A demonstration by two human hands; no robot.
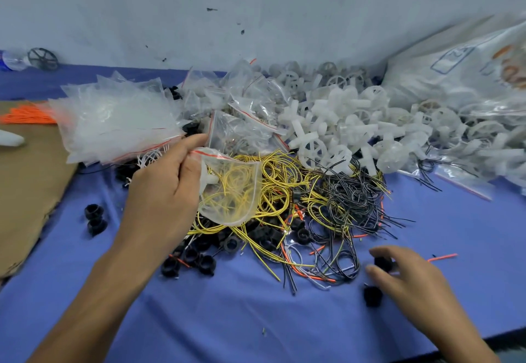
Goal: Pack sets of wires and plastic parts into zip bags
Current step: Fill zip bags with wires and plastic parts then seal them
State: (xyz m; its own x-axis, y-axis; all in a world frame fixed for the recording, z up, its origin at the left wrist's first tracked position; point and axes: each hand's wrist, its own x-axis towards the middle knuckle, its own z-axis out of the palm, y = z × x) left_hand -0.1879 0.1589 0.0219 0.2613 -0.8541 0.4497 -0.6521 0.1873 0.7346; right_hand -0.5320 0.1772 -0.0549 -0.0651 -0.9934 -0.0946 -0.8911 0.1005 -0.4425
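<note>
Mid-set at the packing table: my left hand (170, 192), centre-left of the frame, pinches a zip bag (230, 192) by its red-striped mouth and holds it above the tangle of yellow wires (279, 175). A white piece seems to sit inside the bag. I cannot tell whether the yellow strands seen through it are inside or behind.

At lower right, my right hand (410, 277) curls thumb and fingers around a black plastic part (382, 263) on the blue cloth (256, 320), with a second black part (372, 295) just beside it.

White plastic parts (341, 132) are heaped at upper right and empty bags (119, 123) at upper left.

The step looks like filling this bag. Next, the black part has to cross to the bag's mouth, which my left fingers must hold open.
</note>
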